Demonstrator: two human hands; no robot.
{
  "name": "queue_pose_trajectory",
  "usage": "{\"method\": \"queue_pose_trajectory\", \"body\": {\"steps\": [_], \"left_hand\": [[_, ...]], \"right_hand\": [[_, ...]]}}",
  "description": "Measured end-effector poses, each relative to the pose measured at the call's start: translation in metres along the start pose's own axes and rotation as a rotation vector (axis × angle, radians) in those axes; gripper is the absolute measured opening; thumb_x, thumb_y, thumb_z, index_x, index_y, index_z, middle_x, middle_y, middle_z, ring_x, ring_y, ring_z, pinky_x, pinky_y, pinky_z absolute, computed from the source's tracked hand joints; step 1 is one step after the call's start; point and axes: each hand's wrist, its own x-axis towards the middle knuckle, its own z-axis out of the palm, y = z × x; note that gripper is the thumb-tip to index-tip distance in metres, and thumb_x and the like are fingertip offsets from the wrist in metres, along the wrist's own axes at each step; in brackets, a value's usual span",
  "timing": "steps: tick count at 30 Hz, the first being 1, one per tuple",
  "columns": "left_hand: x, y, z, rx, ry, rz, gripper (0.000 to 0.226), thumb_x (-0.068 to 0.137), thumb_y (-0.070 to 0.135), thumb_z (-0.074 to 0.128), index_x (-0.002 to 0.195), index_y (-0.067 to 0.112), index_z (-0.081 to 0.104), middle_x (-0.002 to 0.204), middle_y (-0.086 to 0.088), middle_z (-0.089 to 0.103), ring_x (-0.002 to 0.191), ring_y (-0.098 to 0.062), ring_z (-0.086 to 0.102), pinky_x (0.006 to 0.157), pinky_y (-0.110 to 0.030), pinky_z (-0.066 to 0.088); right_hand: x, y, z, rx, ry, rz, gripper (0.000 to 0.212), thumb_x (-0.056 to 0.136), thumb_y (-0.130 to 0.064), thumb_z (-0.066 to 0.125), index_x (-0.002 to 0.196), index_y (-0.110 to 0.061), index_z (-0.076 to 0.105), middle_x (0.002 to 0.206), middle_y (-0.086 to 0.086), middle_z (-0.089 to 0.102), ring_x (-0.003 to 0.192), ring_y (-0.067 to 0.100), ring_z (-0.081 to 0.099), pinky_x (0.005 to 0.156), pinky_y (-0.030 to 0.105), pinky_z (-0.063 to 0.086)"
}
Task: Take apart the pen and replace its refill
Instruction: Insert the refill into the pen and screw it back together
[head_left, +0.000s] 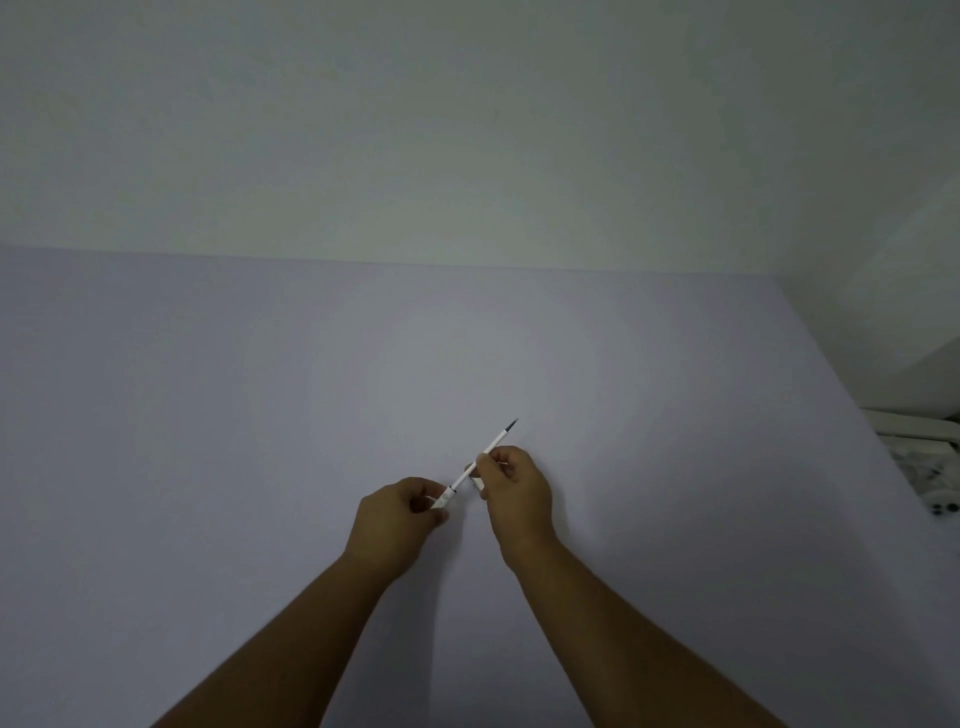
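Note:
My left hand (396, 522) grips the white pen barrel (442, 500) low in the middle of the view. A thin white refill (493, 444) with a dark tip sticks out of the barrel and slants up to the right. My right hand (514, 486) pinches the refill near its middle between thumb and fingers. A small pale part shows under my right fingers; what it is I cannot tell. Both hands hover just above the pale lilac table (260, 415).
The table's far edge meets a plain white wall (467, 130). Past the table's right edge lies a white object with black dots (930, 493).

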Motion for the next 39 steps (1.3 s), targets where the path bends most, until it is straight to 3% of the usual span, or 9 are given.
{"method": "queue_pose_trajectory", "body": {"steps": [4, 12, 17, 20, 23, 28, 32, 35, 39], "left_hand": [[-0.002, 0.006, 0.002, -0.015, -0.003, 0.012, 0.020, 0.086, 0.017, 0.066, 0.106, 0.016, 0.070, 0.096, -0.001, 0.068, 0.086, -0.013, 0.058, 0.061, -0.008, 0.037], [-0.002, 0.009, 0.005, -0.009, -0.005, 0.013, 0.020, 0.084, 0.017, 0.068, 0.104, 0.017, 0.071, 0.091, 0.002, 0.067, 0.081, -0.012, 0.058, 0.058, -0.009, 0.037], [-0.001, 0.014, 0.006, -0.004, -0.012, 0.031, 0.019, 0.085, 0.018, 0.066, 0.104, 0.018, 0.069, 0.092, 0.002, 0.066, 0.083, -0.012, 0.058, 0.058, -0.008, 0.036], [0.002, 0.011, 0.003, -0.010, -0.020, 0.027, 0.012, 0.085, 0.019, 0.066, 0.096, 0.025, 0.066, 0.089, 0.003, 0.065, 0.075, -0.008, 0.056, 0.057, -0.011, 0.038], [0.006, 0.007, 0.002, -0.050, -0.023, 0.005, 0.010, 0.085, 0.018, 0.065, 0.093, 0.025, 0.065, 0.090, 0.006, 0.063, 0.079, -0.013, 0.058, 0.063, -0.022, 0.048], [0.009, 0.005, 0.002, -0.094, -0.048, 0.027, 0.018, 0.088, 0.018, 0.061, 0.102, 0.029, 0.061, 0.089, 0.007, 0.064, 0.084, -0.018, 0.060, 0.069, -0.030, 0.051], [0.010, 0.006, 0.000, -0.111, -0.075, 0.046, 0.032, 0.090, 0.016, 0.059, 0.117, 0.034, 0.058, 0.087, 0.005, 0.063, 0.078, -0.015, 0.057, 0.067, -0.027, 0.046], [0.009, 0.005, -0.002, -0.109, -0.079, 0.040, 0.033, 0.090, 0.017, 0.059, 0.118, 0.034, 0.058, 0.086, 0.006, 0.063, 0.079, -0.015, 0.057, 0.069, -0.028, 0.047], [0.008, 0.006, -0.002, -0.110, -0.086, 0.038, 0.033, 0.090, 0.018, 0.060, 0.118, 0.034, 0.059, 0.087, 0.004, 0.063, 0.080, -0.015, 0.057, 0.070, -0.029, 0.049]], "right_hand": [[-0.004, 0.004, -0.004, -0.005, -0.100, 0.003, 0.016, 0.085, -0.019, 0.060, 0.082, -0.005, 0.067, 0.071, 0.003, 0.061, 0.067, 0.014, 0.049, 0.069, 0.033, 0.045], [0.010, -0.008, -0.018, 0.074, -0.042, 0.013, 0.021, 0.087, -0.028, 0.060, 0.071, -0.015, 0.065, 0.082, 0.001, 0.068, 0.088, 0.023, 0.067, 0.082, 0.034, 0.051], [0.009, -0.006, -0.020, -0.069, -0.172, -0.023, 0.025, 0.086, -0.028, 0.062, 0.080, -0.005, 0.069, 0.076, 0.002, 0.066, 0.072, 0.015, 0.058, 0.075, 0.034, 0.049], [0.020, -0.009, -0.030, -0.077, -0.109, -0.020, 0.027, 0.087, -0.033, 0.061, 0.082, -0.007, 0.069, 0.079, 0.000, 0.066, 0.078, 0.014, 0.060, 0.080, 0.031, 0.050], [0.041, -0.007, -0.041, -0.420, 0.017, -0.132, 0.025, 0.090, -0.026, 0.054, 0.088, -0.006, 0.069, 0.083, 0.003, 0.065, 0.082, 0.020, 0.059, 0.078, 0.033, 0.048], [0.055, 0.005, -0.038, -1.077, -0.155, -0.325, 0.026, 0.093, -0.028, 0.048, 0.098, -0.009, 0.066, 0.103, 0.011, 0.066, 0.098, 0.028, 0.059, 0.074, 0.033, 0.047], [0.054, 0.009, -0.032, -1.265, -0.205, -0.386, 0.022, 0.093, -0.022, 0.047, 0.102, -0.007, 0.060, 0.111, 0.012, 0.062, 0.107, 0.028, 0.055, 0.077, 0.033, 0.046], [0.053, 0.004, -0.030, -1.146, -0.147, -0.342, 0.022, 0.092, -0.022, 0.048, 0.099, -0.008, 0.063, 0.105, 0.011, 0.065, 0.101, 0.027, 0.058, 0.078, 0.034, 0.048], [0.048, -0.021, -0.028, -0.298, -0.071, -0.071, 0.015, 0.087, -0.025, 0.058, 0.091, -0.013, 0.066, 0.076, -0.003, 0.062, 0.071, 0.014, 0.055, 0.067, 0.026, 0.045]]}}
